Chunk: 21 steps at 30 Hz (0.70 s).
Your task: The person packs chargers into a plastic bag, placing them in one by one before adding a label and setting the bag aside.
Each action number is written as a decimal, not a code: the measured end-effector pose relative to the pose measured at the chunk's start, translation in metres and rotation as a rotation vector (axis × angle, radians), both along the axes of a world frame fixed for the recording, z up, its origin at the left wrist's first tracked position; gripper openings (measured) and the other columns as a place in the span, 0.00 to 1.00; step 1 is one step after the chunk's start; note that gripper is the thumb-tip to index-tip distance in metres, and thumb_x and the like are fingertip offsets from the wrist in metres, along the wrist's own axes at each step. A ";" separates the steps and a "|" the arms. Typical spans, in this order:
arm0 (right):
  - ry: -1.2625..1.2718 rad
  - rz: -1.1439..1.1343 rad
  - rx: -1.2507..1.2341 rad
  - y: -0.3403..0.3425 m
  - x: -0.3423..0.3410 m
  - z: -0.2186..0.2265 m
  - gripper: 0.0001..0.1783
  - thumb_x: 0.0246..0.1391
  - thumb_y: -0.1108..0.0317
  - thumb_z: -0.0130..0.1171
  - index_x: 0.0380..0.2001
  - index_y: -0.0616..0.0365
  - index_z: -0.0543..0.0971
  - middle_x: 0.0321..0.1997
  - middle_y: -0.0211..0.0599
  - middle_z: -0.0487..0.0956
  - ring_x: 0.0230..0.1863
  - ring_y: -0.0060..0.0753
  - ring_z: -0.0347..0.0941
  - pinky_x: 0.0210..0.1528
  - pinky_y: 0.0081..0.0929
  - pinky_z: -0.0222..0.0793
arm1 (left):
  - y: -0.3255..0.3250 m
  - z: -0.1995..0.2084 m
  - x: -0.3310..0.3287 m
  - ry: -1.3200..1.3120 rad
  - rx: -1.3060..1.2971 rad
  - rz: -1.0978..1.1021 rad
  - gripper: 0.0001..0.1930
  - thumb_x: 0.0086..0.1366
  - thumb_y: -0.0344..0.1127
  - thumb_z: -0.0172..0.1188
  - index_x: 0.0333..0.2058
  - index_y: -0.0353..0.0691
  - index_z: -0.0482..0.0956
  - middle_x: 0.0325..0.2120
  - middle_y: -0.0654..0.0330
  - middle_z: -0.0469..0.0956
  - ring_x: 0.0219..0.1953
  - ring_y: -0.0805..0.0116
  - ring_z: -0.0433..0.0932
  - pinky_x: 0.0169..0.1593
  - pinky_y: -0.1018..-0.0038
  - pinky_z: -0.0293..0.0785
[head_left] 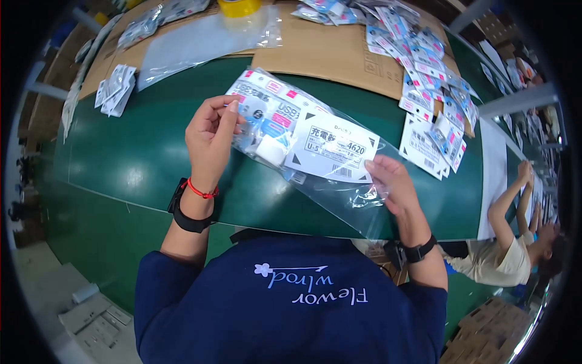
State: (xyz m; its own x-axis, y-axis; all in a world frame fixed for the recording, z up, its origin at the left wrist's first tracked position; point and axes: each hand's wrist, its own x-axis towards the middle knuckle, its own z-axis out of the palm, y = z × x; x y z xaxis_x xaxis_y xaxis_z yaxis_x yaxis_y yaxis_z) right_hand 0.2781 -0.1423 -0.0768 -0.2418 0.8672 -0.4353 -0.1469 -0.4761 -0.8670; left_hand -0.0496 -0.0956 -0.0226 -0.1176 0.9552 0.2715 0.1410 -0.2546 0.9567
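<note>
Above the table's near part, a clear plastic bag [339, 203] is held up between my two hands. Blister packs of small white chargers [267, 115] fill its left end. A white printed card [332, 145] lies over them toward the right; whether it is fully within the film I cannot tell. My left hand [211, 136] pinches the bag's left edge between thumb and fingers. With its thumb on the card's right corner, my right hand [394, 182] grips the card, and loose film hangs around these fingers.
A green table [139, 155] carries cardboard sheets [321, 54] along its far side. Packs lie heaped [424, 67] at far right and in a small stack [115, 90] at left. Flat plastic bags [200, 45] and yellow tape [239, 6] lie behind. Another person [509, 255] works at right.
</note>
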 end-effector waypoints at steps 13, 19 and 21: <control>0.167 -0.136 0.062 0.017 -0.069 0.010 0.14 0.57 0.69 0.58 0.44 0.67 0.75 0.35 0.41 0.80 0.32 0.25 0.78 0.30 0.15 0.73 | 0.036 -0.020 -0.031 0.400 0.280 0.146 0.15 0.68 0.40 0.52 0.40 0.31 0.78 0.31 0.57 0.81 0.32 0.69 0.78 0.41 0.76 0.73; 0.063 -0.121 0.101 0.021 -0.078 0.027 0.12 0.56 0.69 0.60 0.41 0.65 0.76 0.31 0.38 0.80 0.27 0.21 0.76 0.23 0.12 0.68 | 0.047 -0.035 -0.031 0.254 -0.082 0.049 0.23 0.70 0.49 0.46 0.46 0.34 0.77 0.33 0.50 0.81 0.36 0.58 0.79 0.45 0.72 0.72; 0.041 -0.120 0.116 0.023 -0.084 0.027 0.12 0.56 0.68 0.60 0.41 0.64 0.76 0.30 0.38 0.80 0.26 0.21 0.75 0.22 0.12 0.67 | 0.047 -0.033 -0.029 0.238 -0.138 0.020 0.24 0.70 0.50 0.45 0.47 0.35 0.77 0.34 0.49 0.81 0.36 0.57 0.79 0.45 0.71 0.72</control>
State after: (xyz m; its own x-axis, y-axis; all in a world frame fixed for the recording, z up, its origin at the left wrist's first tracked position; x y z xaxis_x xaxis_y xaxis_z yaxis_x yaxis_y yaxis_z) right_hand 0.1945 -0.1198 -0.0501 -0.1494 0.9346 -0.3228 -0.2330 -0.3505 -0.9071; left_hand -0.0785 -0.0483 -0.0561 -0.0858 0.9832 0.1609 0.3697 -0.1185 0.9216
